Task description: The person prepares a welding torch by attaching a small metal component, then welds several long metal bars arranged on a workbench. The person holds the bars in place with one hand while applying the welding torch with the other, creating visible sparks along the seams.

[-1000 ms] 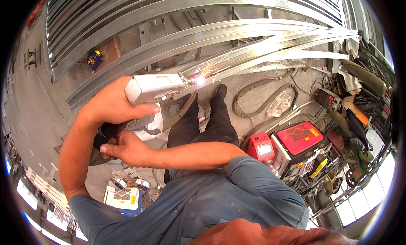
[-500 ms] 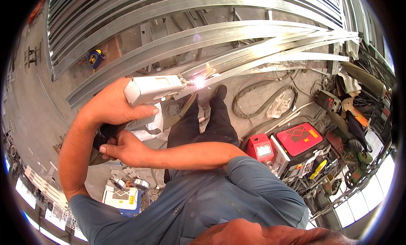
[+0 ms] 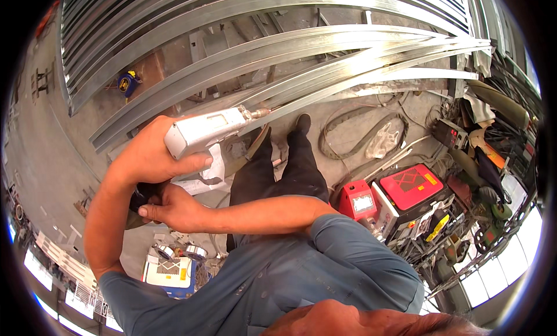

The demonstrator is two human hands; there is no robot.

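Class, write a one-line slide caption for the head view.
Left hand grips a white welding gun against metal strips; right hand steadies below.

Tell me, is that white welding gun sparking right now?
No. The welding gun shows no glow or sparks at its tip, which rests against the metal bars. The left hand grips it.

Left hand (image 3: 152,156) raised, clenched; right hand (image 3: 168,207) beneath, gripping

Bright, even daylight fills the scene, glaring off the galvanized metal strips (image 3: 348,63) above the left hand (image 3: 154,156), while the fisheye bends straight edges and darkens the rim, with windows (image 3: 505,266) blown out far right.
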